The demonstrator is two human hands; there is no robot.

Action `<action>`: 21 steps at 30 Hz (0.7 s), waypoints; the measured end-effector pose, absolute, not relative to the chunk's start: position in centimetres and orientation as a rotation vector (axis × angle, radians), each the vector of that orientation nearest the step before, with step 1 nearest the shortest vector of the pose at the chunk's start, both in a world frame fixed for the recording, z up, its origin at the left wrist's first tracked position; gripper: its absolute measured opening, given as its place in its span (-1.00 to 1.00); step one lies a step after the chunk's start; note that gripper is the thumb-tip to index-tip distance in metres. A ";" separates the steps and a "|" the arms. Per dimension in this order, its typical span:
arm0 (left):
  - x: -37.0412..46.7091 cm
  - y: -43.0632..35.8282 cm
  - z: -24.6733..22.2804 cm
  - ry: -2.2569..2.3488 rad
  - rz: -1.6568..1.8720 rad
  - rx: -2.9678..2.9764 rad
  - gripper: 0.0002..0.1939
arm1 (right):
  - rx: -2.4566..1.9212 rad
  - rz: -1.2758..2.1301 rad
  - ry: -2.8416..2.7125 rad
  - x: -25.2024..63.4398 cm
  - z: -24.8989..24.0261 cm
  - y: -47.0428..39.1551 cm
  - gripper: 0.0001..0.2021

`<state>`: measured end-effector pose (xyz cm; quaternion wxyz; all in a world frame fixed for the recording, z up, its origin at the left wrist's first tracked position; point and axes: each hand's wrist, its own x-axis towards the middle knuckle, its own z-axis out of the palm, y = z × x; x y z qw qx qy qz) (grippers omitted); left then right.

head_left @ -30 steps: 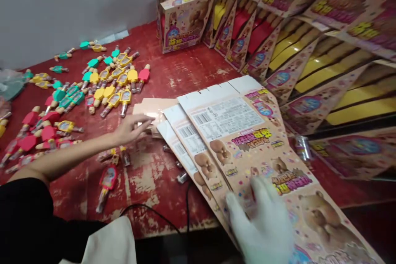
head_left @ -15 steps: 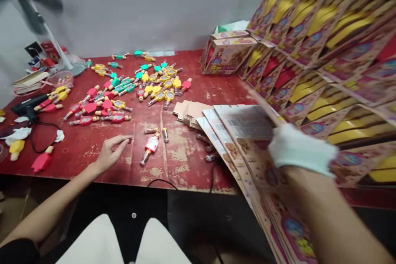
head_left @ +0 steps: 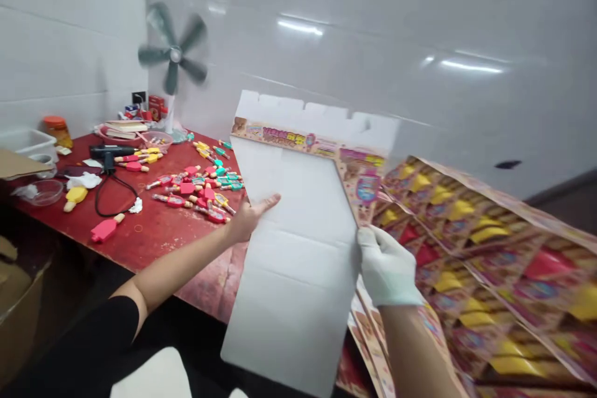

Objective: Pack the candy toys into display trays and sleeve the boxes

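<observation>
A large flat cardboard box blank (head_left: 298, 273) is held up in front of me, its plain grey-white face towards me. Printed flaps with bears and lettering run along its top and upper right side. My left hand (head_left: 247, 219), bare, grips the left edge with the thumb on the face and the fingers hidden behind. My right hand (head_left: 388, 266), in a white glove, pinches the right edge below the printed flap. More printed box blanks (head_left: 373, 336) lie partly hidden under my right arm.
Pink, yellow and teal popsicle-shaped toys (head_left: 191, 189) lie scattered over the red table (head_left: 158, 239). Stacked display boxes (head_left: 466, 261) fill the right side. A spinning fan (head_left: 173, 56) stands at the back, with a hair dryer (head_left: 109, 152) and its cord at left.
The box blank has come up in front of me, into both hands. My left hand has left the tabletop for its edge. The view has turned up and left.
</observation>
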<state>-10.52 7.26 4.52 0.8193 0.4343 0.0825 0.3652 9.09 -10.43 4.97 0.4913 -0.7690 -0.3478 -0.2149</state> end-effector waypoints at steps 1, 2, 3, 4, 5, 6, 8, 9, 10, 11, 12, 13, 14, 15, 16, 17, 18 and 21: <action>-11.2 8.1 5.2 0.187 0.845 0.950 -0.32 | -1.822 -0.552 -0.902 8.5 6.3 -8.3 -0.37; -12.1 8.9 5.8 0.200 0.908 0.997 -0.35 | -1.749 -0.619 -0.955 7.8 8.3 -6.1 -0.37; -13.1 9.7 6.4 0.217 0.961 1.061 -0.38 | -1.659 -0.716 -1.021 7.0 10.8 -4.1 -0.37; -14.1 10.4 6.9 0.232 1.001 1.137 -0.41 | -1.550 -0.839 -1.110 6.1 13.7 -2.1 -0.35; -15.0 11.1 7.4 0.241 1.024 1.221 -0.43 | -1.436 -0.951 -1.267 4.9 16.7 -0.3 -0.33; -16.0 11.7 7.9 0.246 1.042 1.299 -0.44 | -1.354 -1.051 -1.408 3.6 19.6 1.3 -0.30; -17.8 12.4 8.8 0.258 1.112 1.428 -0.44 | -1.359 -1.185 -1.679 0.6 24.0 4.1 -0.24; -18.8 12.6 9.1 0.275 1.168 1.479 -0.43 | -1.411 -1.223 -1.770 -1.0 25.4 5.1 -0.24; -19.8 12.7 9.3 0.298 1.219 1.528 -0.43 | -1.472 -1.228 -1.847 -2.3 26.1 6.0 -0.23; -20.9 12.6 9.5 0.330 1.253 1.577 -0.43 | -1.524 -1.205 -1.891 -3.5 26.2 6.7 -0.22; -22.0 12.4 9.5 0.365 1.262 1.627 -0.44 | -1.558 -1.159 -1.899 -4.5 25.9 7.2 -0.20; -23.1 12.2 9.4 0.398 1.245 1.674 -0.45 | -1.572 -1.098 -1.883 -5.2 25.3 7.7 -0.16; -24.2 11.9 9.2 0.433 1.215 1.711 -0.47 | -1.578 -1.026 -1.853 -5.7 24.6 8.0 -0.10; -25.2 11.6 8.8 0.476 1.186 1.730 -0.49 | -1.582 -0.951 -1.801 -6.1 23.9 8.2 -0.04; -26.1 11.5 8.2 0.534 1.166 1.730 -0.51 | -1.585 -0.877 -1.737 -6.4 23.3 8.3 -0.01; -26.9 11.6 7.5 0.609 1.176 1.704 -0.51 | -1.588 -0.802 -1.686 -6.7 22.8 8.3 -0.02; -27.5 11.9 6.6 0.696 1.210 1.667 -0.51 | -1.587 -0.732 -1.659 -7.1 22.3 8.3 -0.05; -28.5 13.9 2.6 0.975 1.475 1.517 -0.45 | -1.545 -0.664 -1.742 -8.8 20.7 8.3 -0.28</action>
